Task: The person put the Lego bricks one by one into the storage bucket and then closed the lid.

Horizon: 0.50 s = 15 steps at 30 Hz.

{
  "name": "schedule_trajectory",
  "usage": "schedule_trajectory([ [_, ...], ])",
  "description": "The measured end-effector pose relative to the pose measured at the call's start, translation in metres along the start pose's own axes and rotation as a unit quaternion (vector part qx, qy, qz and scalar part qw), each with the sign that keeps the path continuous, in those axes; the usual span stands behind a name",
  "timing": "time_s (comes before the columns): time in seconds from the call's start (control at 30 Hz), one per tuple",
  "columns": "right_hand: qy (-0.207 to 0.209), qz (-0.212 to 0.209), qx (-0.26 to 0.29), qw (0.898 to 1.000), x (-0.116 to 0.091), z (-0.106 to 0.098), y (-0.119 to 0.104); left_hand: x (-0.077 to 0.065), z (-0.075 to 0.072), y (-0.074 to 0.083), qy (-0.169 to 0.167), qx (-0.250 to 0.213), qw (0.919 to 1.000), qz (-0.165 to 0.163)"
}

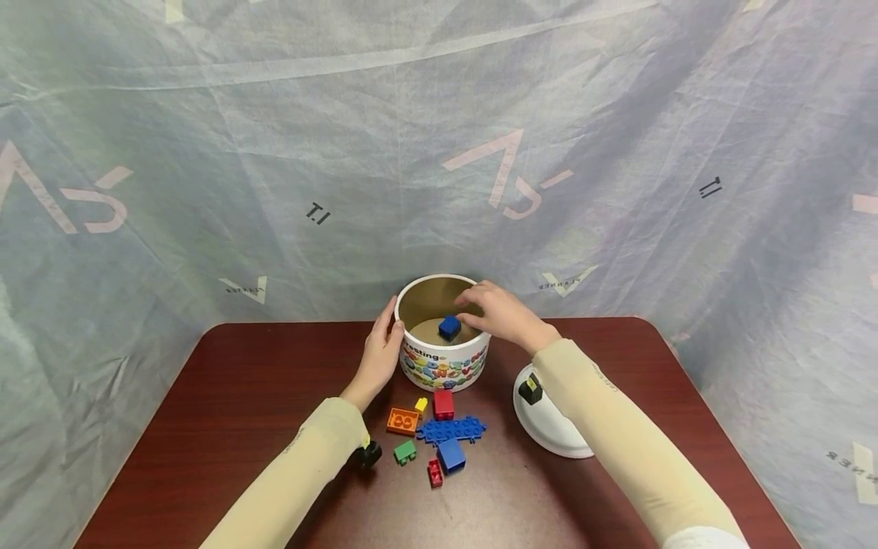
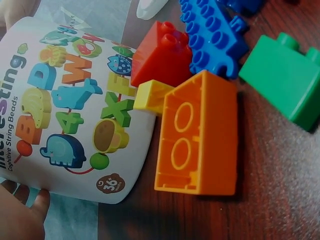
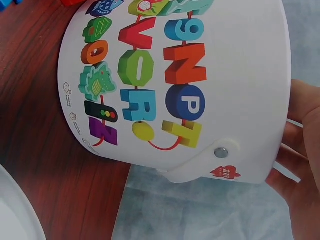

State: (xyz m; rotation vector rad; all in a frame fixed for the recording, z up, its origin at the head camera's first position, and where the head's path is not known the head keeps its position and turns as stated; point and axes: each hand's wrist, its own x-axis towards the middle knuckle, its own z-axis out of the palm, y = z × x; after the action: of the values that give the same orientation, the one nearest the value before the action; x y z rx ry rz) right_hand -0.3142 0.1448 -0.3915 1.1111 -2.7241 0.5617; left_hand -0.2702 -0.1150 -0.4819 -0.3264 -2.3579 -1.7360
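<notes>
A white bucket (image 1: 444, 364) printed with coloured letters and animals stands at the table's back, its top uncovered. My left hand (image 1: 381, 352) lies along its left outer side, thumb near the rim; in the left wrist view its fingers (image 2: 41, 204) rest against the wall. Over the right rim reaches my right hand (image 1: 504, 314), fingers bent loosely down into the bucket with nothing between them. A dark blue block (image 1: 449, 328) is inside the bucket, just below those fingertips. In the right wrist view, the right hand's fingers (image 3: 295, 145) go over the rim, their tips hidden behind it.
Before the bucket lie a red block (image 1: 443, 405), small yellow block (image 1: 421, 406), orange block (image 1: 402, 421), blue studded plate (image 1: 453, 430), green block (image 1: 405, 452), blue block (image 1: 451, 456) and small red piece (image 1: 435, 473). A white lid (image 1: 542, 423) lies right, partly under my right forearm. Grey sheeting hangs behind.
</notes>
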Motion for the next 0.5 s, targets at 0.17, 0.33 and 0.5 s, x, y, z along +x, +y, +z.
schedule_trajectory([
  [0.17, 0.003, -0.004, 0.006, 1.000, -0.006, -0.005, -0.002, -0.001, -0.001, 0.001, 0.006, 0.014, 0.9999, -0.002],
  [0.33, 0.008, -0.012, 0.006, 1.000, -0.015, -0.010, -0.004, -0.001, -0.001, 0.004, 0.007, 0.012, 0.9999, -0.010],
  [0.5, 0.017, -0.033, 0.008, 0.999, -0.026, -0.015, -0.008, 0.000, 0.000, 0.006, 0.010, 0.013, 0.9998, -0.011],
])
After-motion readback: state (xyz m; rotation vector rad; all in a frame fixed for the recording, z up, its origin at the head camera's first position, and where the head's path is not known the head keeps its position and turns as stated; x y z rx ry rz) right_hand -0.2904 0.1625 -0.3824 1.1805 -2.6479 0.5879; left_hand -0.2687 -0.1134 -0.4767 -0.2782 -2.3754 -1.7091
